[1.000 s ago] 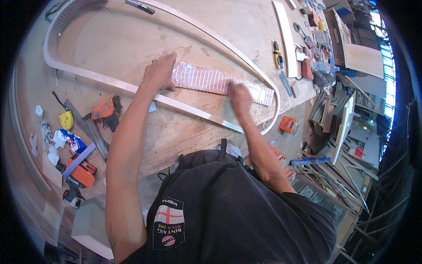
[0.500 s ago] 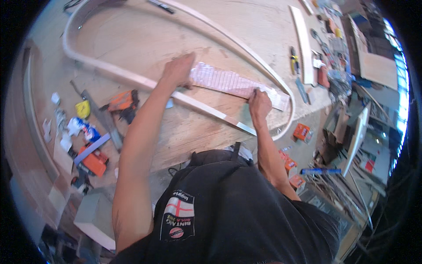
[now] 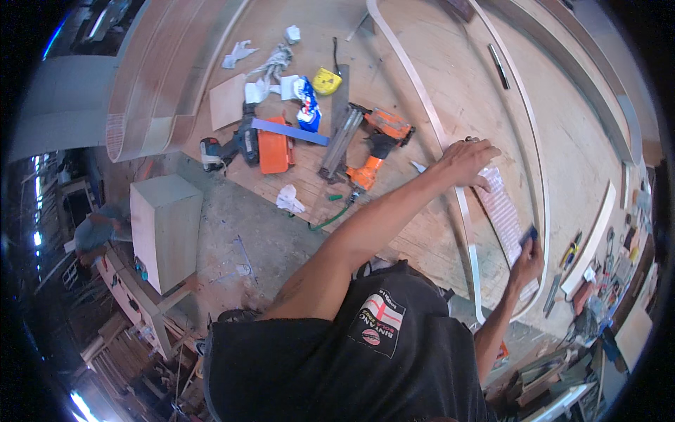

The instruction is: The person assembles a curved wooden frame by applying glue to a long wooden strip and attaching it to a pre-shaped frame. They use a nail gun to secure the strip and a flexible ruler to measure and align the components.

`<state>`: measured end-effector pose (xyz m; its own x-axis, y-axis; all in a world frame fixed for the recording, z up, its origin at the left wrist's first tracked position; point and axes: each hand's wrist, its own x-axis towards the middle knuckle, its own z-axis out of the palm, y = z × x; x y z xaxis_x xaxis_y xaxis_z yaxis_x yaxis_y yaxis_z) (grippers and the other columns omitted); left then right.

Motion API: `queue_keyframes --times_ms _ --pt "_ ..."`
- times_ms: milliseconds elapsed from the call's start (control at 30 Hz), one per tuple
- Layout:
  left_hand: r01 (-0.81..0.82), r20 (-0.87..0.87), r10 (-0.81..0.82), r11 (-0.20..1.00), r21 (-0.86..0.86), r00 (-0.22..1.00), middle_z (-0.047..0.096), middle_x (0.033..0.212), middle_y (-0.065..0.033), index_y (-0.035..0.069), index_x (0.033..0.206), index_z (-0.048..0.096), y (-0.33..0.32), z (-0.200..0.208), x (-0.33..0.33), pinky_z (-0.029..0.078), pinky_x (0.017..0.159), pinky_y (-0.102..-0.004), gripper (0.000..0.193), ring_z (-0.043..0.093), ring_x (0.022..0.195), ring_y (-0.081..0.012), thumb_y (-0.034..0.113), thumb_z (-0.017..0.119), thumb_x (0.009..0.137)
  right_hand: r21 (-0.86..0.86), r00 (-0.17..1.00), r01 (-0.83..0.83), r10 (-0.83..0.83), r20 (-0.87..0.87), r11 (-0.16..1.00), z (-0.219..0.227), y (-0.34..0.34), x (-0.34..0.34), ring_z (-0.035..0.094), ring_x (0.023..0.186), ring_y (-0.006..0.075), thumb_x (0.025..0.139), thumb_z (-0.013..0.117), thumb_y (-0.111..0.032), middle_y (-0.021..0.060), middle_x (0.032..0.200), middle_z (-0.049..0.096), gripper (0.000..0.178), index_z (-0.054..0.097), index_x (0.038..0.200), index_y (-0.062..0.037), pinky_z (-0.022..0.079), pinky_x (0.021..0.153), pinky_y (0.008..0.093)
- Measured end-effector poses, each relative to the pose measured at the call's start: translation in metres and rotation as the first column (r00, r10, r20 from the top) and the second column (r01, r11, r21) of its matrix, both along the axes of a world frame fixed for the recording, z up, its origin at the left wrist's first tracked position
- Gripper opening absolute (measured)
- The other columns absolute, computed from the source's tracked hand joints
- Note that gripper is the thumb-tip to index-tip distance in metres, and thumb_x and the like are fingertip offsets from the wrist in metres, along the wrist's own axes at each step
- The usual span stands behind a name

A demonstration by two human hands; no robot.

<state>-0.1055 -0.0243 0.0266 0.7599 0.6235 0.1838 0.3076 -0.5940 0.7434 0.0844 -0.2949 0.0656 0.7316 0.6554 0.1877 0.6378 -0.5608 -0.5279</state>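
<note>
A pale, ridged strip of wood with many cross cuts [image 3: 499, 204] lies inside a long closed loop of bent wood [image 3: 420, 88] on the workbench. My left hand [image 3: 465, 165] is over the loop's near side, at the strip's far end, fingers stretched out and thumb apart, with nothing visible in it. Near the strip's other end, my right hand [image 3: 527, 266] pinches a small dark-blue flat piece [image 3: 529, 236] against or just above the ridged face. What the piece is made of cannot be made out.
Left on the bench are an orange nail gun [image 3: 380, 144], a yellow tape measure [image 3: 326, 81], a cordless drill [image 3: 235, 146] and crumpled white paper [image 3: 289, 199]. A black marker [image 3: 499, 67] lies inside the loop. A pale box [image 3: 165, 232] stands beyond the bench edge.
The view has swung left, bringing more tools and the floor into sight. My left hand's fingers have stretched out at the strip's end. The dark-blue piece now shows in my right hand.
</note>
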Motion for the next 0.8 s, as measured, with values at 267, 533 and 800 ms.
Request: queue_keyframes --times_ms 267,533,800 --pt "-0.935 -0.012 0.95 0.308 0.178 0.311 0.052 0.124 -0.0228 -0.003 0.126 0.048 0.102 0.013 -0.211 0.046 0.099 -0.0522 0.053 0.055 0.117 -0.0376 0.011 0.074 0.082 -0.24 0.965 0.205 -0.236 -0.113 0.949 0.032 -0.082 -0.013 0.072 0.097 0.0335 0.1 0.058 -0.024 0.0267 0.107 0.074 0.042 0.068 0.119 0.0116 0.053 0.089 0.0398" --pt "-0.984 -0.636 0.768 0.161 0.075 0.077 0.026 0.159 -0.0365 -0.013 0.155 0.004 0.158 -0.037 -0.272 0.04 0.116 -0.049 0.108 0.038 0.145 -0.0482 0.016 0.075 0.079 -0.084 0.965 0.229 -0.237 -0.115 0.97 0.031 -0.07 -0.004 0.07 0.097 0.0324 0.101 0.059 -0.023 0.0242 0.106 0.074 0.039 0.069 0.12 0.0094 0.052 0.09 0.0394" --pt "-0.993 -0.2 0.974 0.092 -0.075 0.105 0.061 0.128 -0.0243 -0.005 0.145 0.038 0.174 -0.05 -0.317 0.05 0.102 -0.0415 0.088 0.063 0.115 -0.0333 0.021 0.082 0.073 -0.02 0.945 0.28 -0.279 -0.174 0.96 0.02 -0.112 0.017 0.071 0.095 0.0233 0.1 0.061 -0.015 0.0188 0.105 0.075 0.032 0.07 0.122 0.0068 0.055 0.088 0.0351"
